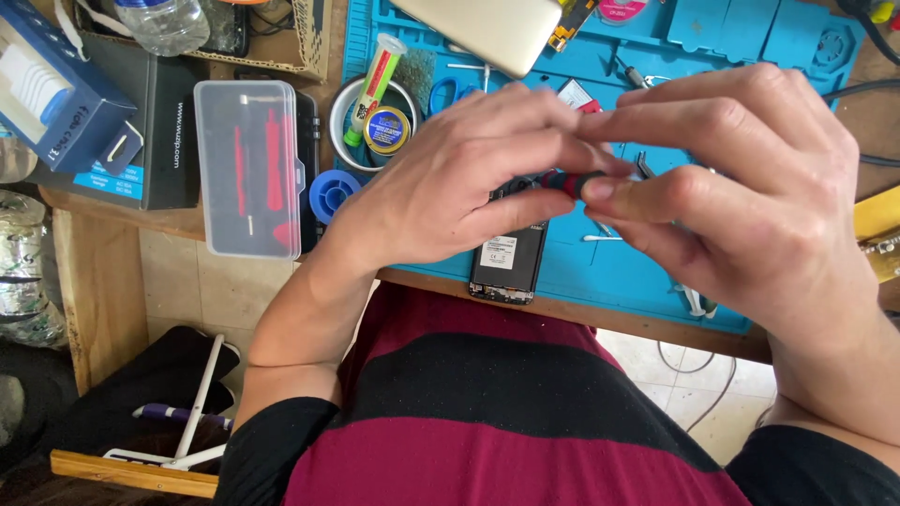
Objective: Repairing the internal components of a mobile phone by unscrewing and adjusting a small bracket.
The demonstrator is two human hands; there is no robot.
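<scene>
Lying across the wooden bench, a blue repair mat [647, 272] is being used as the work surface, and its front edge is being overhung slightly by an opened phone [506, 258] with its back removed; a nudge from a wrist is judged enough for the phone to be tipped off toward the lap below. Above the phone, a small red-and-black screwdriver [565, 180] is being gripped at both ends: the left hand [450, 183] is being curled around its left part, and the right hand [750, 187] is being pinched onto its right tip between thumb and forefinger. Whether a bit is being seated there cannot be told, since the tip is being hidden by the fingers; a loose bit or screw, if released, is judged likely to be lost on the floor. A clear plastic bit case [248, 169] is being left near the bench edge, where an elbow could be catching it. A round tin [373, 126] holding a tube and a small pot is being kept behind the left hand, within knocking range.
</scene>
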